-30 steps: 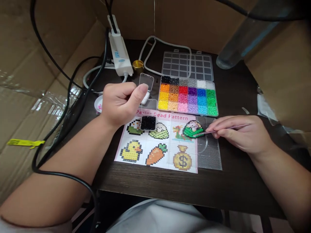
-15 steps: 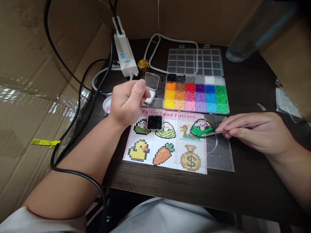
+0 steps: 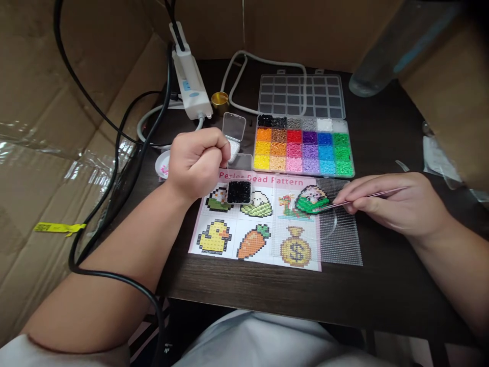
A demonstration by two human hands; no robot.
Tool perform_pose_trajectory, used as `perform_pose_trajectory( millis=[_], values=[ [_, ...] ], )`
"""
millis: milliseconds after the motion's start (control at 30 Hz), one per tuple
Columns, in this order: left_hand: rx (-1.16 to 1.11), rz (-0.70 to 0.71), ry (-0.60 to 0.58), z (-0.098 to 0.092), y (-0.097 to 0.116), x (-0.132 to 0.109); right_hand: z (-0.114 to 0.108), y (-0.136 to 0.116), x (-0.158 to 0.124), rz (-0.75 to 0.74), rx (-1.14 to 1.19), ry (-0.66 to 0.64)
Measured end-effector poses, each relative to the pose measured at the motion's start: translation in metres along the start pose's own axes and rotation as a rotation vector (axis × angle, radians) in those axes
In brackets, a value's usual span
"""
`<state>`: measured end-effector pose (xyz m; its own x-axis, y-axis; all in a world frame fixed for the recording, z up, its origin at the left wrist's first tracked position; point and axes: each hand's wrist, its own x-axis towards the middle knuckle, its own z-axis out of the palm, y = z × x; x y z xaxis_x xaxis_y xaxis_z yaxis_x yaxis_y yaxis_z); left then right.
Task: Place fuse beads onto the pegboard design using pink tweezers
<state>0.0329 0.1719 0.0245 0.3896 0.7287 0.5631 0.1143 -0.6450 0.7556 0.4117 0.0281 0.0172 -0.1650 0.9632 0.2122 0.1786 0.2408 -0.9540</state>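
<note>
My right hand (image 3: 389,204) is closed around thin metal tweezers (image 3: 367,197). Their tips reach the green lower part of a bead design (image 3: 313,200), which lies on a clear pegboard (image 3: 342,239). My left hand (image 3: 200,163) makes a fist above the table, beside a small clear-lidded box of black beads (image 3: 239,192). Its fingertips are curled out of sight, so what it holds, if anything, is hidden. Beneath the pegboard and the black bead box lies a printed bead pattern sheet (image 3: 229,259) with a duck, a carrot and a money bag.
Behind the sheet stands a compartment case of coloured beads (image 3: 303,148), its clear lid (image 3: 301,96) folded back. A small box of white beads (image 3: 232,149), a white dish (image 3: 163,164), a gold cup (image 3: 220,102) and a power strip (image 3: 193,89) are to the left. A black cable (image 3: 114,276) crosses my left forearm.
The whole view has shifted slightly, so the table things appear a little further left. My left thumb has tucked down into the fist. The tweezers stay at the green part of the bead design.
</note>
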Motion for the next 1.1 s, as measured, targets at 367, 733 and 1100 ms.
perform_pose_trajectory(
  millis=[367,733,1100],
  values=[
    [0.171,0.200,0.012,-0.0064,-0.0109,0.0051,-0.0049,0.0101,0.0012,0.142,0.033,-0.053],
    [0.219,0.177,0.022,-0.0068,-0.0111,0.0033,-0.0056,0.0094,0.0021,0.117,0.053,-0.083],
    [0.151,0.127,-0.004,-0.0068,-0.0084,0.0024,-0.0057,0.0064,-0.0010,0.114,-0.017,-0.051]
  ],
)
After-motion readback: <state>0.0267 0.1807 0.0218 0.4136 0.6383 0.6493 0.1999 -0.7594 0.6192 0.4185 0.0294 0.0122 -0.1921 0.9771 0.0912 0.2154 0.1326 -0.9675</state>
